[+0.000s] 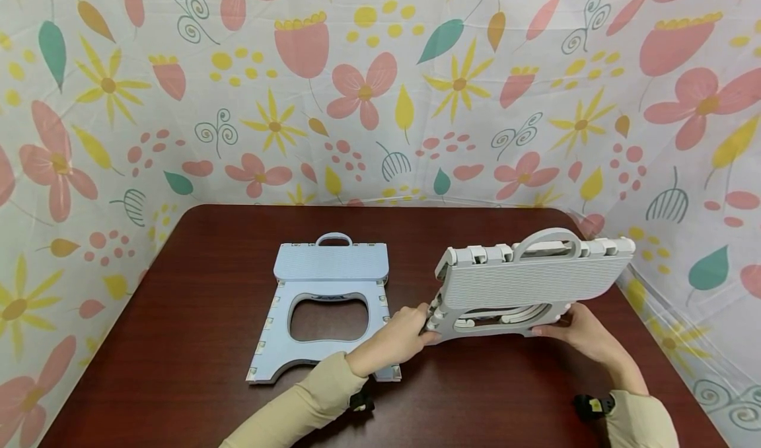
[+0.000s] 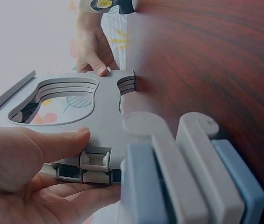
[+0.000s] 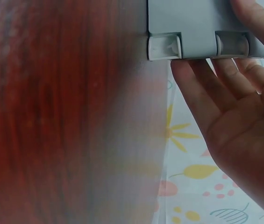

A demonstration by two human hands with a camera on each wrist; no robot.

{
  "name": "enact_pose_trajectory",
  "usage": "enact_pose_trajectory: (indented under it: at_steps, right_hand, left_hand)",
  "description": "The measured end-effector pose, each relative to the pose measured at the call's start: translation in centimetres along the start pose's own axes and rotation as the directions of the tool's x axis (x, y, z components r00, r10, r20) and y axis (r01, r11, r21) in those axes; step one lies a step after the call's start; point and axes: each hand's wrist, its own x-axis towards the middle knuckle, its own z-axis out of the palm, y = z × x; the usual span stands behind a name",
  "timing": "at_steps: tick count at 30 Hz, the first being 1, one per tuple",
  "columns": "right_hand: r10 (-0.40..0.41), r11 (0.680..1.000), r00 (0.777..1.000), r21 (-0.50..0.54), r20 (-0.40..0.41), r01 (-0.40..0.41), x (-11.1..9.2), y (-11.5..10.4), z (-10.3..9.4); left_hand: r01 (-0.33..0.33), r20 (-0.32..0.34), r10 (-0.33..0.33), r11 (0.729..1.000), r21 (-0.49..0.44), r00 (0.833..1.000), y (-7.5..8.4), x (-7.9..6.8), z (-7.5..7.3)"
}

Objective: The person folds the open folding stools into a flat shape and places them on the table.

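Observation:
Both hands hold a grey folding step stool (image 1: 505,286), folded nearly flat and tilted, at the right of the table in the head view. My left hand (image 1: 404,332) grips its left side edge, thumb on the face and fingers behind, as the left wrist view shows at the hinge (image 2: 94,163). On the far side my right hand (image 1: 585,339) grips the lower right edge, thumb in front; in the right wrist view its fingers lie along the stool's hinged edge (image 3: 197,45). A light blue folding stool (image 1: 333,263) lies folded on the table, left of my left hand.
The dark red wooden table (image 1: 190,329) has a rounded back edge. Patterned floral sheeting (image 1: 368,91) hangs behind it and at both sides. The blue stool's feet (image 2: 192,172) are close beside the left hand in the left wrist view.

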Motion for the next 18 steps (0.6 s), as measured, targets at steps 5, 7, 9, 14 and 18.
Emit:
enact_pose_trajectory:
  at_steps: [5, 7, 9, 14, 18]
  right_hand:
    - [-0.016, 1.0, 1.0, 0.01, -0.003, 0.016, 0.01, -0.14, -0.05]
    - [-0.028, 1.0, 1.0, 0.006, -0.011, 0.028, -0.03, -0.16, -0.02]
    - [-0.035, 0.999, 0.999, 0.0, -0.019, 0.035, -0.1, -0.21, 0.01]
    - [-0.046, 0.999, 0.999, 0.006, -0.016, 0.046, -0.24, -0.37, -0.07]
    - [-0.063, 0.998, 0.998, -0.003, -0.013, 0.063, -0.3, -0.44, -0.2]
  left_hand:
    - [-0.013, -0.008, 0.013, 1.0, 0.012, 1.0, 0.06, -0.1, -0.1]
    - [-0.012, -0.013, 0.012, 1.0, 0.012, 1.0, 0.13, -0.18, -0.1]
    - [-0.004, -0.015, 0.004, 1.0, -0.004, 1.0, 0.17, -0.21, -0.08]
    - [0.027, -0.024, -0.028, 0.998, -0.05, 0.999, 0.08, -0.16, 0.01]
    - [0.035, -0.076, -0.037, 0.999, -0.032, 0.996, 0.05, -0.07, 0.0]
